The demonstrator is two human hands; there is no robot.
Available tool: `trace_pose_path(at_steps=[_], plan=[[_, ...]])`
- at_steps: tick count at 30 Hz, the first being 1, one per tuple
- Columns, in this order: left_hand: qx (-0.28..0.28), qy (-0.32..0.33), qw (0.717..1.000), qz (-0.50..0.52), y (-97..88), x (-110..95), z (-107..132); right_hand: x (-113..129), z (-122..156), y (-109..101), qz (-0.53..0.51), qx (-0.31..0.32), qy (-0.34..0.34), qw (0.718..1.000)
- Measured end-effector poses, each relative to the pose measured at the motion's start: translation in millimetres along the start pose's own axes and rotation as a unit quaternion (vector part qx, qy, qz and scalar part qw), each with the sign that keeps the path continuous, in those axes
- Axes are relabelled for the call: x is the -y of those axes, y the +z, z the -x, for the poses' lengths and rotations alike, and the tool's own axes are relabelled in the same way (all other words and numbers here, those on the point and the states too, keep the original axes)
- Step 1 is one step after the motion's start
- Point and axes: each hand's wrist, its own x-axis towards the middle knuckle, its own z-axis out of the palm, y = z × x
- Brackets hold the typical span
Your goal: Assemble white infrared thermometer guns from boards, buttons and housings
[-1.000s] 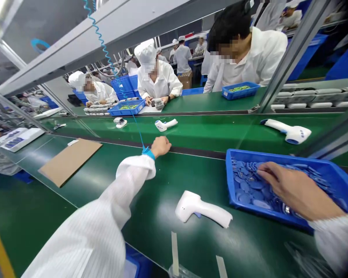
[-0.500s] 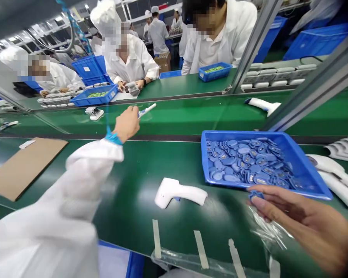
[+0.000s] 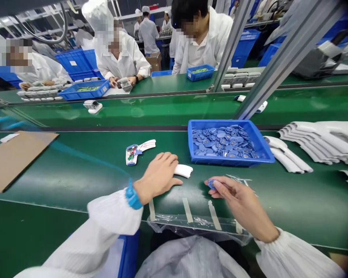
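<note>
My left hand (image 3: 158, 175) lies over a white handheld-thermometer shell (image 3: 184, 170), fingers stretched and thumb apart. The shell's handle shows beyond the fingers; its head is hidden beneath the hand. Pinched between thumb and fingers of my right hand (image 3: 234, 195) is a small blue oval plastic part (image 3: 211, 184). Behind my left hand lies an opened thermometer half (image 3: 132, 155) with wires, a green circuit board and a blue trigger. A blue tray (image 3: 229, 160) full of similar blue parts stands beyond my right hand.
Stacked white shells (image 3: 316, 141) lie right of the tray, with loose shells (image 3: 288, 156) beside them. Brown cardboard (image 3: 23, 158) lies at left. Tape strips (image 3: 188, 210) mark the front edge. Behind runs a green conveyor (image 3: 156, 112); a metal post (image 3: 284, 63) slants across. Co-workers sit opposite.
My left hand has come back from the conveyor and let go of the wired thermometer half, now on the table. It has reached the white shell. My right hand still holds the blue part.
</note>
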Motion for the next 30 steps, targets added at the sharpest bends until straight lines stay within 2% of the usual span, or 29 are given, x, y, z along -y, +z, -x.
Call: trace_pose_path(at_steps=[3, 6, 8, 11, 13, 16, 19, 24, 27, 30], plan=[[0.029, -0.011, 0.999, 0.039, -1.0, -17.2, -18.2, 2.0, 7.2, 0.5, -0.003, -0.042, -0.017, 0.999], [0.043, -0.041, 0.991, 0.118, -6.0, -37.0, -14.5, 1.9, 10.6, -0.2, -0.005, -0.115, -0.037, 0.993], [0.043, -0.099, 0.978, 0.179, -7.3, -54.4, -7.8, 4.7, 10.6, 1.7, 0.001, -0.159, -0.057, 0.986], [0.016, -0.186, 0.971, 0.147, -2.8, -80.2, -2.5, 15.5, 10.2, 9.4, 0.031, -0.193, -0.104, 0.975], [0.0, -0.202, 0.974, 0.106, 1.9, -91.4, -2.7, 24.0, 11.0, 15.4, 0.059, -0.192, -0.147, 0.968], [-0.016, -0.196, 0.976, 0.093, 4.6, -95.8, -3.6, 31.8, 13.2, 20.3, 0.105, -0.196, -0.204, 0.953], [-0.023, -0.173, 0.981, 0.083, 0.6, -90.8, -3.2, 32.4, 15.3, 19.2, 0.159, -0.224, -0.249, 0.929], [-0.001, -0.113, 0.986, 0.124, -5.6, -82.8, -4.4, 29.9, 14.6, 13.4, 0.225, -0.215, -0.324, 0.893], [-0.005, -0.103, 0.989, 0.11, -4.1, -83.3, -4.1, 29.7, 10.7, 9.2, 0.212, -0.165, -0.341, 0.901], [-0.026, -0.059, 0.991, 0.12, -1.4, -85.5, -1.2, 27.4, 8.3, 6.9, 0.204, -0.115, -0.317, 0.919]])
